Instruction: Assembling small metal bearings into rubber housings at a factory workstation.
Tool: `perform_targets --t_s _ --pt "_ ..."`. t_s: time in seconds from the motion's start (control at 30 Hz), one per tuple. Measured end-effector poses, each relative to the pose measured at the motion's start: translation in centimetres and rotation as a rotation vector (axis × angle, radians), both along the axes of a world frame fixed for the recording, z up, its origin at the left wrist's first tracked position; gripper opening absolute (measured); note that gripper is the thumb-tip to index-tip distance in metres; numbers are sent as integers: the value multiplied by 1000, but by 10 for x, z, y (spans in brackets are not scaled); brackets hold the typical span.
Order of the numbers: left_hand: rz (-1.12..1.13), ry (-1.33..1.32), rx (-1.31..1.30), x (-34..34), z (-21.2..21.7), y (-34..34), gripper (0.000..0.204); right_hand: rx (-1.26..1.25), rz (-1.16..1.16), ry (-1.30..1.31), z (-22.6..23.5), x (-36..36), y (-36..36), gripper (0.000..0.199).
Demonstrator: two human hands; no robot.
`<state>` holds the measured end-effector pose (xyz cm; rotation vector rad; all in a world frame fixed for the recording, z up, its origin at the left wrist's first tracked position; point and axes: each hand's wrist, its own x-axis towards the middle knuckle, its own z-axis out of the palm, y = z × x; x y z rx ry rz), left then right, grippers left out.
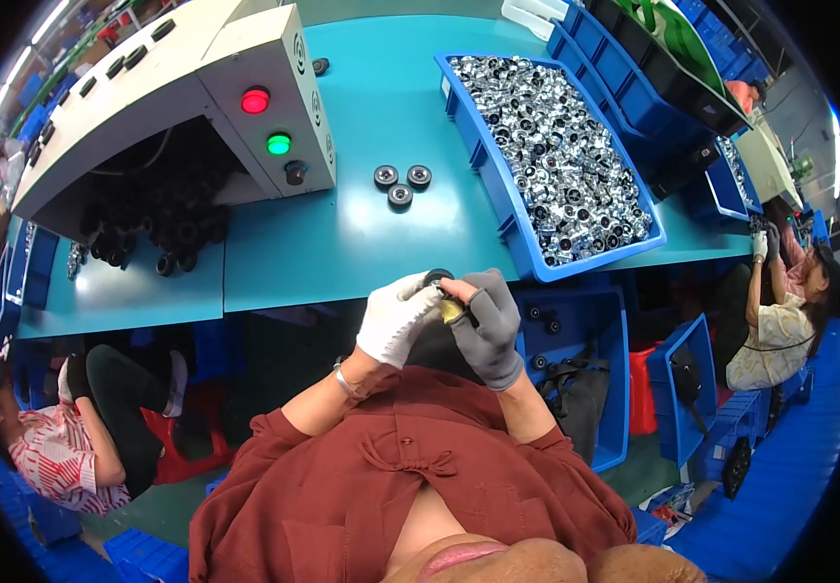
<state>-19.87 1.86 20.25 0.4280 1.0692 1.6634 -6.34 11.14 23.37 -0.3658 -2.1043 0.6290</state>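
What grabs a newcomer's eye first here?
The big blue bin right of centre on the teal table, heaped with shiny metallic parts. Then the lit red light and green light on the white machine at upper left. Front and centre, the white-gloved left hand and grey-gloved right hand meet at a small black round part.

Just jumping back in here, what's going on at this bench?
The white-gloved left hand and grey-gloved right hand hold a small black wheel between them, in front of the table. Three similar wheels sit grouped on it. To the right stands a blue bin full of shiny small parts; to the left, a pale machine shows red and green lights.
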Motion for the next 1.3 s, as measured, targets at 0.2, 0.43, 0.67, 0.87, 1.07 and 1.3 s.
perform_targets --t_s 0.2,0.43,0.67,0.87,1.07,1.3 --pt "-14 35 44 0 0 5 35 -440 24 69 9 0 -15 33" --pt "13 342 43 6 15 -2 32 -736 102 75 3 6 -13 33" --pt "100 255 139 11 20 -1 25 -741 142 109 2 0 -15 31" --pt "226 406 213 17 26 -4 16 -718 134 84 -3 -5 -21 24" --pt "302 363 143 5 15 3 15 -554 -23 142 -7 -23 -29 26" --pt "191 284 99 4 9 -4 28 -963 71 218 -6 -18 -32 36"
